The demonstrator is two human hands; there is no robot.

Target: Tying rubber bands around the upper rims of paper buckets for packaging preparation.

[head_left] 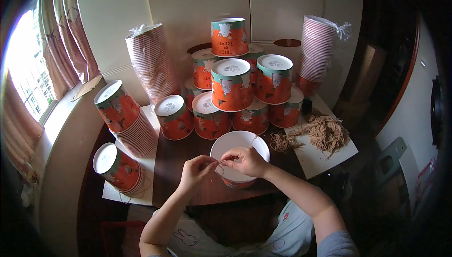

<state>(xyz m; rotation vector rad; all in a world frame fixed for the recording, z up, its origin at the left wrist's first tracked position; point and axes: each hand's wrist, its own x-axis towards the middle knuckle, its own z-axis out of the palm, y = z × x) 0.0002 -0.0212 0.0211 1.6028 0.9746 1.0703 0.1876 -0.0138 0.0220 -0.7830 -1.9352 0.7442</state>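
My two hands meet over one upright paper bucket (239,140) at the near edge of the dark wooden table (188,151), its open mouth facing up. My left hand (197,170) and right hand (245,160) each pinch closed on one thin brown string (220,164), which runs left to right between my fingertips, just above the bucket's near rim. Behind stand about ten upside-down orange buckets (230,90) in a pyramid. Two nested stacks lie left, two wrapped stacks at the back. One tangle of strings (325,132) lies right.

Bare forearms, grey short sleeves, cartoon-print top
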